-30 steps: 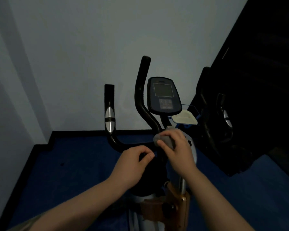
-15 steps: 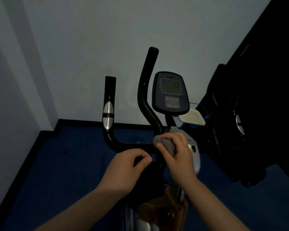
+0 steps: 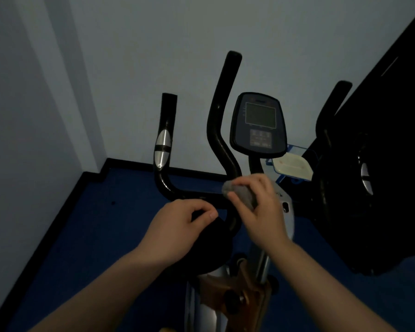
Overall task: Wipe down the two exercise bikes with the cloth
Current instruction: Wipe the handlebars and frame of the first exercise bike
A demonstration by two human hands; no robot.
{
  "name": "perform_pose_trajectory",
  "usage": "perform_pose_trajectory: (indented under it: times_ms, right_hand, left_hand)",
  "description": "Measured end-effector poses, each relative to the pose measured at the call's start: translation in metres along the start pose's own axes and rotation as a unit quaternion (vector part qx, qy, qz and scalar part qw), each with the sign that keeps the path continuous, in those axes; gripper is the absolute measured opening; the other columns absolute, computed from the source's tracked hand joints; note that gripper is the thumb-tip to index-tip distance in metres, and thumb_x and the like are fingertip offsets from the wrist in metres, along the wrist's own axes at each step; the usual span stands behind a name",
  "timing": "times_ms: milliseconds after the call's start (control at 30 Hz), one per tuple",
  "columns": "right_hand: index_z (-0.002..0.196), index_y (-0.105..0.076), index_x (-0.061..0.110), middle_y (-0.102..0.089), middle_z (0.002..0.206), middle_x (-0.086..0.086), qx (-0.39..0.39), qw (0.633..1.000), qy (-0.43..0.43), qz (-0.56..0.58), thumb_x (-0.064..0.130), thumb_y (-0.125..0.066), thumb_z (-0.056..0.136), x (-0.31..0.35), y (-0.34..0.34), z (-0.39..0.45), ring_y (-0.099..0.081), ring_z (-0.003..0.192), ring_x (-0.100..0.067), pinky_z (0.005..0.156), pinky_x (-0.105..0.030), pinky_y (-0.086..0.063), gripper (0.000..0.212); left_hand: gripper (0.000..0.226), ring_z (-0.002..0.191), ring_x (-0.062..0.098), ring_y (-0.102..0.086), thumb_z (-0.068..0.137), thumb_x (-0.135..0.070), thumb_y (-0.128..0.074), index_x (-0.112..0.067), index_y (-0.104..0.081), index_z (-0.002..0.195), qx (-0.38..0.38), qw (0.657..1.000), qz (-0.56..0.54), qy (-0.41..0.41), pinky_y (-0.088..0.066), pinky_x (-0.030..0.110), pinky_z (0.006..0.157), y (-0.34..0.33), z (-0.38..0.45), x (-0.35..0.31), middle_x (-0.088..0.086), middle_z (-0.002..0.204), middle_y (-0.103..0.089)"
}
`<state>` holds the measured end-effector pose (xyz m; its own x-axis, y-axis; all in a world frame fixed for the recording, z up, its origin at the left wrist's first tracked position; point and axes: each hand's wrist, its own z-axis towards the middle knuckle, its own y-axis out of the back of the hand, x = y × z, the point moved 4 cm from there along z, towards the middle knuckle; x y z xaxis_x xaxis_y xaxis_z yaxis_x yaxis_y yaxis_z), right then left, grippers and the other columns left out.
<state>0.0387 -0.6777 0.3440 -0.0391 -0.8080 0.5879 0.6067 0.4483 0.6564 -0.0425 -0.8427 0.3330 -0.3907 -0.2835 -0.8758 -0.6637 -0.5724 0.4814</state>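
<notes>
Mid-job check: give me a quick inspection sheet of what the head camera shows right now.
Surface: dark blue floor, no spills visible.
Job's things: grey cloth bunched against the near bike's handlebar; console screen dark; second bike to the right, mostly in shadow.
Clutter: a pale tray-like object behind the console.
Grippers: right hand grips the cloth; left hand has curled fingers at the handlebar's lower bend, grip unclear.
Cables: nothing seen.
Surroundings: pale walls, dim light.

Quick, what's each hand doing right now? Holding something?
Left hand: fingers curled around the black handlebar of the bike.
Right hand: gripping the grey cloth, pressed against the handlebar.
</notes>
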Motion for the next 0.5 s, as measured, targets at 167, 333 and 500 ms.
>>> perform_pose_trajectory:
  times_ms: [167, 333, 500]
  right_hand:
    - [0.103, -0.062, 0.025, -0.051, 0.105, 0.007, -0.019, 0.999, -0.031, 0.002, 0.025, -0.068, 0.088, 0.006, 0.005, 0.003, -0.051, 0.097, -0.001, 0.081, -0.008, -0.039, 0.016]
    - [0.102, -0.065, 0.026, -0.055, 0.104, 0.004, -0.065, 0.996, -0.058, 0.034, 0.020, -0.072, 0.085, 0.012, -0.005, -0.048, -0.053, 0.100, 0.000, 0.082, -0.008, -0.040, 0.020]
    - [0.097, -0.063, 0.027, -0.056, 0.102, 0.005, -0.102, 0.988, -0.102, 0.045, 0.021, -0.074, 0.083, 0.014, -0.004, -0.041, -0.053, 0.098, 0.001, 0.081, -0.012, -0.041, 0.018]
  left_hand:
    - [0.012, 0.085, -0.010, -0.059, 0.092, -0.046, -0.056, -0.045, -0.068, 0.093, -0.016, 0.999, 0.033, 0.004, -0.044, 0.011, 0.070, 0.000, 0.001, -0.001, -0.027, 0.090, -0.067]
    - [0.011, 0.078, -0.017, -0.054, 0.091, -0.047, -0.056, -0.046, -0.067, 0.092, -0.025, 0.999, 0.046, -0.003, -0.039, 0.005, 0.062, -0.001, -0.001, -0.002, -0.030, 0.078, -0.062]
    - [0.012, 0.071, -0.020, -0.051, 0.092, -0.045, -0.056, -0.044, -0.068, 0.092, -0.032, 0.998, 0.053, -0.005, -0.037, 0.005, 0.060, -0.001, 0.000, -0.004, -0.028, 0.077, -0.060]
